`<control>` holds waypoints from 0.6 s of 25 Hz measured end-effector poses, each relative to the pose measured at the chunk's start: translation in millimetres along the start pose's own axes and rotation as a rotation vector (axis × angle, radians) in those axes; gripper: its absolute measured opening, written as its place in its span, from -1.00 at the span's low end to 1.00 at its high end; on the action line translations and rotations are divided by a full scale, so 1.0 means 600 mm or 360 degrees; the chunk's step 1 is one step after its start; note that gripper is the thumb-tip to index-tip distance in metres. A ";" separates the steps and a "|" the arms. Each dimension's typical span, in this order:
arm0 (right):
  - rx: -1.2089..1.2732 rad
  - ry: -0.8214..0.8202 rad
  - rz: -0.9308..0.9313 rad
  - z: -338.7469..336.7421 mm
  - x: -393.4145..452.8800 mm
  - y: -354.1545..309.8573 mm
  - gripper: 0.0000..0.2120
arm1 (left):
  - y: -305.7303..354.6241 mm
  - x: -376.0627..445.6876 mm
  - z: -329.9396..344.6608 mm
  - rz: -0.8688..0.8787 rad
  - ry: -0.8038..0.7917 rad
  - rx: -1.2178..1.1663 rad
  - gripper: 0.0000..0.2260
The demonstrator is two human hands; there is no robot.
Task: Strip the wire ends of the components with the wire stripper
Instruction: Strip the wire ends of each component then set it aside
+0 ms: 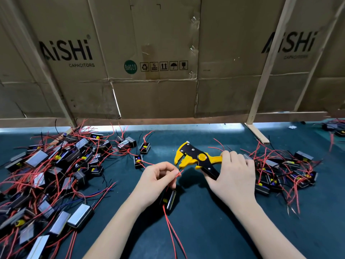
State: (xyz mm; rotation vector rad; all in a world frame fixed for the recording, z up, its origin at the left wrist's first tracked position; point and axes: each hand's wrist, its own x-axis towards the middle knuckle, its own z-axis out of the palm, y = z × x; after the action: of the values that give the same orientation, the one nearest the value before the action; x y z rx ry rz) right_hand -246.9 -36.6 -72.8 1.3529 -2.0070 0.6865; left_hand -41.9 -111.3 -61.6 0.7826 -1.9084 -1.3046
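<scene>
My right hand [233, 176] grips the handles of a yellow and black wire stripper [196, 156], its jaws pointing left and standing apart. My left hand [158, 178] pinches a red wire [180, 172] between thumb and forefinger, the wire's tip just below the stripper's jaws. That wire belongs to a small black boxed component [170, 200] hanging under my left hand, with two more red wires [171, 230] trailing down toward me.
A large heap of components with red and black wires [48, 174] covers the left of the dark green mat [214, 221]. A smaller heap [283, 171] lies at the right. A few loose components [144, 147] sit ahead. A cardboard wall [155, 71] on wooden struts closes the back.
</scene>
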 end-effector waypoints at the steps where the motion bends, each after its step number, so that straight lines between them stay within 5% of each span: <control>1: -0.0006 0.0007 -0.0003 0.000 0.000 0.000 -0.43 | -0.001 0.000 0.000 0.0000 0.0004 0.0009 -0.86; 15: -0.0062 0.0003 -0.0045 0.004 0.000 0.008 -0.49 | -0.005 0.001 0.005 -0.0086 0.0060 0.0053 -0.85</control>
State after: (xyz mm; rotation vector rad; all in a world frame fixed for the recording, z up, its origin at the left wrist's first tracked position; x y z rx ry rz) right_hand -251.9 -36.4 -74.8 1.3546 -1.9863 0.6324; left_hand -44.3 -111.4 -65.1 0.8752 -1.8955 -1.2846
